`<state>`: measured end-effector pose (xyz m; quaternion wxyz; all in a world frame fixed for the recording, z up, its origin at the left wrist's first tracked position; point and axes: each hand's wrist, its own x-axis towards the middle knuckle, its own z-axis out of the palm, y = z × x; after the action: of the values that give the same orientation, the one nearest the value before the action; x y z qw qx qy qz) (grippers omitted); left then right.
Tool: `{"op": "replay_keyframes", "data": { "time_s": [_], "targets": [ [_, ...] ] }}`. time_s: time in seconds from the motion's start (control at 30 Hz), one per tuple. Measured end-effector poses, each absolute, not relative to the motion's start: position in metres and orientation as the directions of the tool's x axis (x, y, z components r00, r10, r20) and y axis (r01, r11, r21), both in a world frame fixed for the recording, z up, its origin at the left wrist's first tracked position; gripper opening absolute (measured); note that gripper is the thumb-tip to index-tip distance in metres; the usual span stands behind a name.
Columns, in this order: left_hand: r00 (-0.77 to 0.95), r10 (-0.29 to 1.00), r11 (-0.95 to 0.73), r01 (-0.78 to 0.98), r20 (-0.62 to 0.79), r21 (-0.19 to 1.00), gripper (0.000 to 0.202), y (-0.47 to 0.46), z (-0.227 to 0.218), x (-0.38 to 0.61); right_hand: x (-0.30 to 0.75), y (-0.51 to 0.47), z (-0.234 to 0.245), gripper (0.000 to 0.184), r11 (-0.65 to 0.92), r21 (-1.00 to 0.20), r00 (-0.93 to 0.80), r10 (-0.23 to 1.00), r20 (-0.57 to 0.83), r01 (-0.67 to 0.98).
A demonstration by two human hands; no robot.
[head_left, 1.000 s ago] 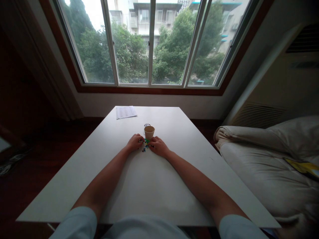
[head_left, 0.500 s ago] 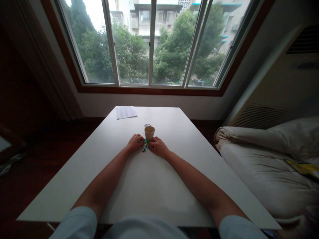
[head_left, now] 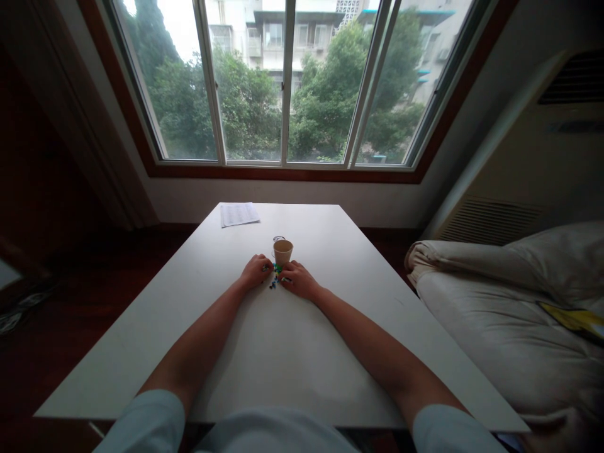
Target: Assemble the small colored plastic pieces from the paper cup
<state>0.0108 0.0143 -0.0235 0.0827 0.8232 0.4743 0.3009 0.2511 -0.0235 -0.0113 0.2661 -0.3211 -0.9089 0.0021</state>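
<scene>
Small colourful pieces, green, blue, yellow and dark, lie in a loose pile on the white table. A tan paper cup stands upright just behind them. At the pile's left side my left hand rests with bent, closed fingers, a few pieces showing by its thumb. My right hand lies at the right side, its fingers curled in towards the pieces near the cup's base. Whatever sits between the fingertips of either hand is too small to make out.
Printed papers lie at the table's far left corner. A thin dark looped thing is behind the cup. Beyond the table is a window; a padded cover or bedding is at the right.
Both hands stay at the pile, with small finger movements. The right fingers now cover more of the pieces on their side. The cup stays in place.
</scene>
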Motion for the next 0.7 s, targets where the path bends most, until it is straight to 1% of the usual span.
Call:
{"op": "replay_keyframes", "data": {
  "time_s": [0.23, 0.3, 0.43, 0.53, 0.7],
  "targets": [
    [0.335, 0.82, -0.541, 0.718, 0.465, 0.437, 0.015, 0.0116, -0.0209, 0.0138, 0.2513, -0.0251, -0.0091, 0.008, 0.792, -0.182, -0.651, 0.589, 0.479, 0.582],
    [0.315, 0.823, -0.532, 0.718, 0.473, 0.449, 0.014, 0.0108, -0.0199, 0.0148, 0.2515, -0.0242, -0.0108, 0.009, 0.795, -0.188, -0.655, 0.587, 0.475, 0.576],
    [0.271, 0.847, -0.494, 0.72, 0.457, 0.488, 0.013, 0.0086, -0.0168, 0.0161, 0.2518, -0.0224, -0.0137, 0.012, 0.793, -0.199, -0.651, 0.592, 0.475, 0.576],
    [0.253, 0.861, -0.472, 0.721, 0.442, 0.507, 0.012, 0.007, -0.015, 0.0167, 0.2516, -0.0224, -0.0136, 0.008, 0.791, -0.195, -0.647, 0.592, 0.48, 0.579],
    [0.213, 0.863, -0.463, 0.696, 0.458, 0.548, 0.012, 0.0055, -0.0142, 0.0174, 0.2496, -0.0243, -0.0113, 0.004, 0.803, -0.164, -0.648, 0.567, 0.509, 0.574]
  ]
}}
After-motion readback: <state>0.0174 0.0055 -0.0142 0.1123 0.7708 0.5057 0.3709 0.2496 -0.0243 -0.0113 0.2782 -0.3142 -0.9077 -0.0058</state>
